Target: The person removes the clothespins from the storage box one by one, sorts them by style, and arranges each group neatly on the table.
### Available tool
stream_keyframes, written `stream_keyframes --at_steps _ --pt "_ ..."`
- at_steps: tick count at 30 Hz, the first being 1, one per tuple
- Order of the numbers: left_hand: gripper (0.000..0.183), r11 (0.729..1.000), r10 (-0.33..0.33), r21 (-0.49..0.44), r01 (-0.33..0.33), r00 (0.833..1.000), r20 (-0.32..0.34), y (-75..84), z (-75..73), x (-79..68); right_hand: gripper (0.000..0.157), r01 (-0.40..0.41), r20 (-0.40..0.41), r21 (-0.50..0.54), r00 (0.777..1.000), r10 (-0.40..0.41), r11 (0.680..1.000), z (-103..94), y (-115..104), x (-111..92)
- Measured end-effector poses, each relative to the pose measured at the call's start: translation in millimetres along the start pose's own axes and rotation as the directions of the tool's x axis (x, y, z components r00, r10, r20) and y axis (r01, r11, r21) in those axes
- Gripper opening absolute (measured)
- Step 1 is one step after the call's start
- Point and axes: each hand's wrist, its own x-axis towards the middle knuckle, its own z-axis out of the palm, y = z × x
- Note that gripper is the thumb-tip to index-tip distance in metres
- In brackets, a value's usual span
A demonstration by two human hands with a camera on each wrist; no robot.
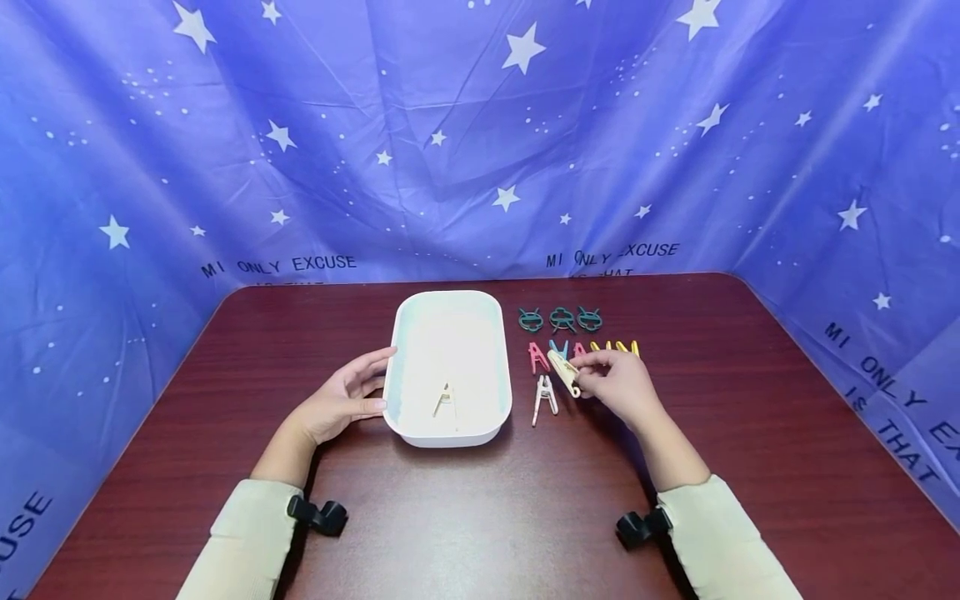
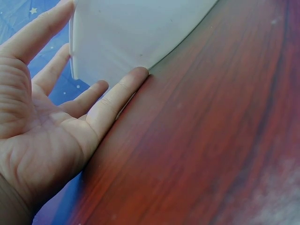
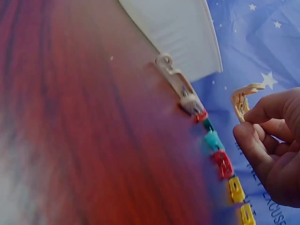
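Note:
A white plastic tub (image 1: 450,333) stands on the table, with one cream clothespin (image 1: 446,400) lying inside it. My left hand (image 1: 341,400) touches the tub's left side, fingers spread and fairly straight; in the left wrist view, fingertips (image 2: 138,72) rest against its outer wall. Between thumb and fingers, my right hand (image 1: 618,385) pinches a cream clothespin (image 1: 564,372), raised above the table to the right of the tub. Just left of that hand lies another pale clothespin (image 1: 545,398), seen in the right wrist view near the tub.
Behind the right hand runs a row of small clothespins: red (image 1: 537,357), blue (image 1: 558,348), another red, and yellow ones (image 1: 628,347), partly hidden. Farther back sit three dark green clips (image 1: 562,319). A blue star-patterned curtain (image 1: 480,167) hangs behind the dark red wooden table (image 1: 465,525).

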Motion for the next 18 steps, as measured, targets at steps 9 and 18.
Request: stream_keyframes --at_steps 9,18 --pt "0.080 1.000 -0.002 0.007 0.002 1.000 -0.010 0.3 0.4 -0.2 0.023 -0.078 0.056 -0.035 0.995 0.080 0.996 -8.6 14 -7" --pt "0.080 1.000 0.000 0.003 0.000 1.000 -0.006 0.4 1.3 -0.1 0.025 -0.117 0.110 -0.028 0.987 0.120 0.993 -11.1 21 -8"
